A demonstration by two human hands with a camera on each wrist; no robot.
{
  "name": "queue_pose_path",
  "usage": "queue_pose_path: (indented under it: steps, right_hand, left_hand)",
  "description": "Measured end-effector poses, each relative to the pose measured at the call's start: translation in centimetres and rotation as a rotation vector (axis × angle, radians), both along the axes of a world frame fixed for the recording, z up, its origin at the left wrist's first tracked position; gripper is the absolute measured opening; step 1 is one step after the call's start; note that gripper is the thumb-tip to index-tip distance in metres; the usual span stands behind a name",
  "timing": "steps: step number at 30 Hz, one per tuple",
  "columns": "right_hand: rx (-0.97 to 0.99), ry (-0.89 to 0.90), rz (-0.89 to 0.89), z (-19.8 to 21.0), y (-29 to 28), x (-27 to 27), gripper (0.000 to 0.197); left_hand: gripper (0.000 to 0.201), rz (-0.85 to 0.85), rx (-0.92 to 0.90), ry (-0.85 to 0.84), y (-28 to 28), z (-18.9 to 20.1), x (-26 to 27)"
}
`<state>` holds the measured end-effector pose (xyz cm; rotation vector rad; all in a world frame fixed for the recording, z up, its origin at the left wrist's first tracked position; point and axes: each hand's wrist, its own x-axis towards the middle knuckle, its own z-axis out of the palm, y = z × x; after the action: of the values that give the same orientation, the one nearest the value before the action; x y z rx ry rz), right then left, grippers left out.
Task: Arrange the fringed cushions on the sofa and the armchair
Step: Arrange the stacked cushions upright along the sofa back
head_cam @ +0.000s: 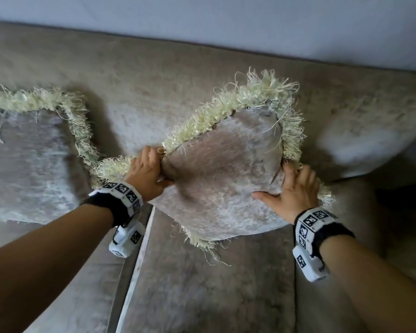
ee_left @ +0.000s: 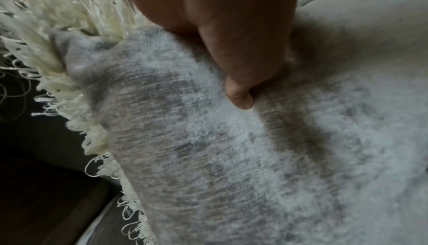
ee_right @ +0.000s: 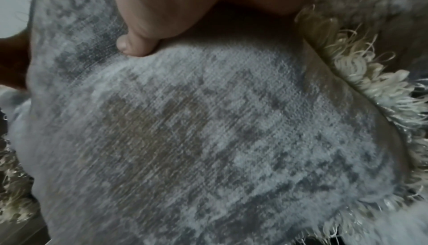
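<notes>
A grey velvety cushion (head_cam: 216,179) with a cream fringe is held tilted, one corner up, against the sofa backrest (head_cam: 154,75). My left hand (head_cam: 149,170) grips its left corner, thumb in front and fingers behind. My right hand (head_cam: 293,188) grips its right edge, thumb pressed on the front face, fingers wrapped over the fringe. The left wrist view shows my thumb (ee_left: 241,76) dug into the cushion fabric (ee_left: 231,157). In the right wrist view my thumb (ee_right: 139,36) presses the cushion face (ee_right: 197,139). A second fringed cushion (head_cam: 31,159) leans on the backrest at the left.
The sofa's seat cushions (head_cam: 202,289) lie below, with a seam between them (head_cam: 135,267). A pale wall (head_cam: 226,18) runs behind the sofa. At the right a back cushion (head_cam: 370,131) bulges, with a dark gap (head_cam: 399,195) under it.
</notes>
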<state>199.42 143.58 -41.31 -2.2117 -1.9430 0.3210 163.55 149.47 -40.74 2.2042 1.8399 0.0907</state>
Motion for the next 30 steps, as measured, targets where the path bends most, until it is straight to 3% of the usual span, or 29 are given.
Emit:
queue_pose_path:
  steps: [7,10,13,17,20,25,30]
  right_hand:
    - [0.116,0.063,-0.078,1.4,-2.1,0.6,0.110]
    - [0.182,0.115,-0.076,2.4,-3.5,1.2,0.107]
    - [0.092,0.211,-0.045,2.2,-2.9,1.8,0.117]
    - [-0.149,0.261,-0.034,1.3,-1.2,1.4,0.131]
    - [-0.048,0.181,-0.004,0.2,-0.7,0.9,0.124]
    - [0.104,0.103,0.009,-0.6,-1.8,-0.1,0.101]
    - [0.140,0.118,0.006,1.1,-2.4,0.1,0.101]
  left_hand:
    - [0.082,-0.076,0.118,-0.150,-2.1,0.7,-1.8]
    - [0.077,-0.116,0.227,-0.122,-3.8,1.2,-3.2]
    - [0.084,-0.160,0.264,-0.043,-3.9,1.9,-3.3]
    - [0.112,-0.217,0.104,0.074,-2.1,1.9,-1.3]
    - [0.121,-0.200,0.035,0.116,-1.4,1.0,0.4]
    - [0.115,-0.155,0.089,0.076,-1.7,0.8,1.7]
    - [0.112,-0.088,0.200,-0.041,-2.9,1.7,2.0]
